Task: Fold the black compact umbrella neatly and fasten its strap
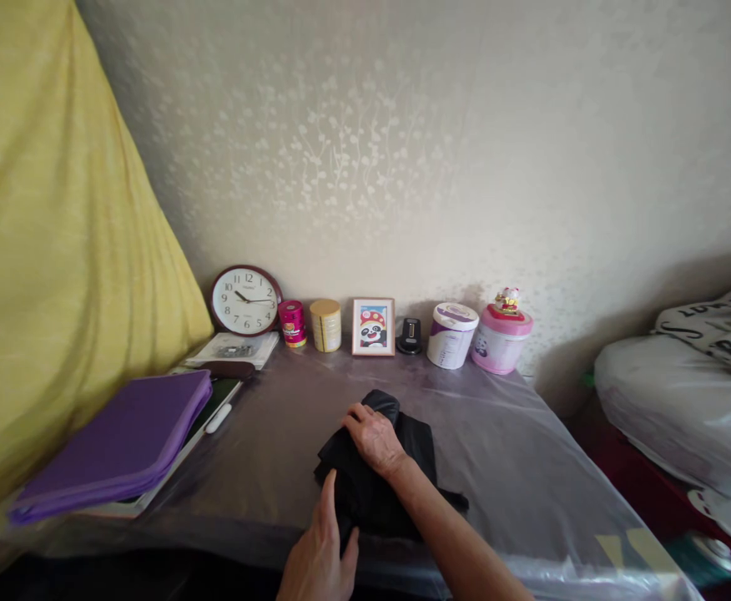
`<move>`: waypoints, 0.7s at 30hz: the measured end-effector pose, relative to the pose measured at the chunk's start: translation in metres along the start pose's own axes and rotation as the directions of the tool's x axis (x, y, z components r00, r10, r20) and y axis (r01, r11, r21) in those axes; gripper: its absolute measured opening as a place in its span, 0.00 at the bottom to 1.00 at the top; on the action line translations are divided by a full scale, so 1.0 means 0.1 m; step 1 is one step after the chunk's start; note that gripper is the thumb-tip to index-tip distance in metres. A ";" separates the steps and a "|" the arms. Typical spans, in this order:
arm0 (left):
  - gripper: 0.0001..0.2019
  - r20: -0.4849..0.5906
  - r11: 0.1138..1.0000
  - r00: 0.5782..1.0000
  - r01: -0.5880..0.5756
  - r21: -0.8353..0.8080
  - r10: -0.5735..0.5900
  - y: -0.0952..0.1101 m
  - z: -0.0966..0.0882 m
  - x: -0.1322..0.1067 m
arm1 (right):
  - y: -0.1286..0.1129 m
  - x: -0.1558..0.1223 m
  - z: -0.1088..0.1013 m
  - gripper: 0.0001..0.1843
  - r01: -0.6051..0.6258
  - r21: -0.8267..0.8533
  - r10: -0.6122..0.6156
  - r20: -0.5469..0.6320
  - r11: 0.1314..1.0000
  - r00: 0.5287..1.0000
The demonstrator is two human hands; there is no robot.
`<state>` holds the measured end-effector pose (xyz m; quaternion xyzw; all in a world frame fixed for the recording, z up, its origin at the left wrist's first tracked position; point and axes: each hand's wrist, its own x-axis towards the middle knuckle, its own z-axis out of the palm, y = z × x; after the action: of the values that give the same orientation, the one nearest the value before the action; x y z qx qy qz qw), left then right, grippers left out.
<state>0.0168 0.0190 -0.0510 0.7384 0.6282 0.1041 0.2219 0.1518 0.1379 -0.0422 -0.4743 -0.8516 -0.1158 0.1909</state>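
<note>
A piece of thin black fabric (pixel 412 438), partly folded and bunched, lies near the front middle of the table. Its exact kind does not show. Across its upper left part my right hand (pixel 375 438) is closed, the fingers curled over a fold. My left hand (pixel 321 542) is at the near left edge, with black material between its thumb and fingers. The far side of that grip is hidden. One dark corner of the fabric sticks out to the right of my right forearm.
Along the wall stand a clock (pixel 246 300), a pink can (pixel 291 324), a yellow canister (pixel 325 325), a panda picture frame (pixel 374 327), a small black device (pixel 410 335) and two tubs (pixel 453 335). A purple folder (pixel 115 434) lies left, beside a yellow curtain (pixel 58 250).
</note>
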 end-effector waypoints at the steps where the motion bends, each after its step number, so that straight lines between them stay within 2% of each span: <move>1: 0.32 -0.008 1.000 1.000 -0.017 0.004 0.017 0.01 -0.02 -0.01 | 0.00 0.00 0.00 0.08 -0.001 -0.003 0.001 -0.001 1.000 1.000; 6: 0.34 0.077 0.983 0.996 -0.062 0.175 0.049 0.08 -0.09 -0.01 | 0.00 0.00 0.00 0.08 -0.006 0.010 0.006 -0.002 1.000 1.000; 11: 0.33 0.109 0.955 0.993 -0.083 0.284 0.054 0.11 -0.04 0.03 | 0.01 0.00 -0.01 0.08 -0.007 0.028 0.007 -0.011 1.000 1.000; 21: 0.24 0.061 0.964 0.997 -0.064 0.256 0.050 0.01 0.02 -0.01 | 0.01 -0.01 0.02 0.09 -0.019 0.060 0.022 -0.047 0.998 0.999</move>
<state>0.0185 0.0171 -0.0516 0.7813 0.6087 0.0076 0.1377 0.1531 0.1380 -0.0444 -0.4743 -0.8449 -0.0994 0.2264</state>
